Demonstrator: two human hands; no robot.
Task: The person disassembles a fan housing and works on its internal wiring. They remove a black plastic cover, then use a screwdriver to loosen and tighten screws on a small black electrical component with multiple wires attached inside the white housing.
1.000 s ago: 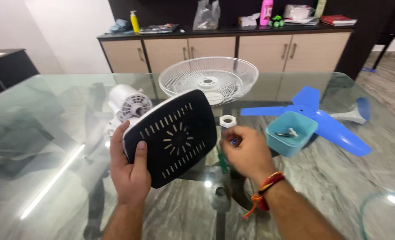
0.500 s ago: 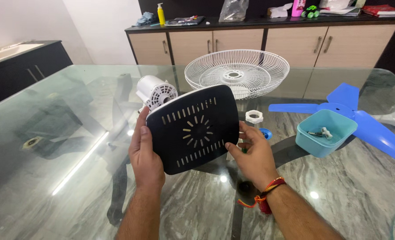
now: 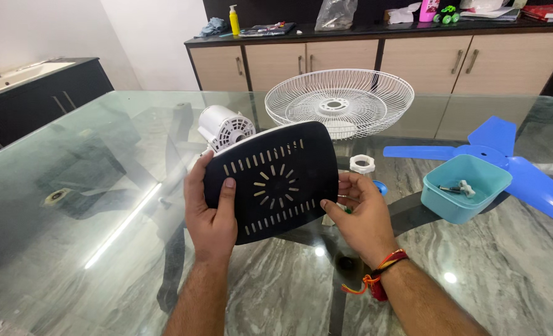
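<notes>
Both hands gripped the black vented cover [image 3: 273,180]: left hand [image 3: 211,211] at nine o'clock, right hand [image 3: 360,214] at three. A loosened grip could drop it onto the glass table [image 3: 71,186].

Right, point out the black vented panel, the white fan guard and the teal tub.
black panel [image 3: 276,186], head view, centre of its vented face
fan guard [image 3: 340,102], head view, wire mesh near its hub
teal tub [image 3: 460,208], head view, front wall

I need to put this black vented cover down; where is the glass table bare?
Bare glass table lies wide left of the left hand and black cover, and near the front edge. Crowded: right hand side, with white nut, teal tub, blue blades, wire grille, motor.
</notes>
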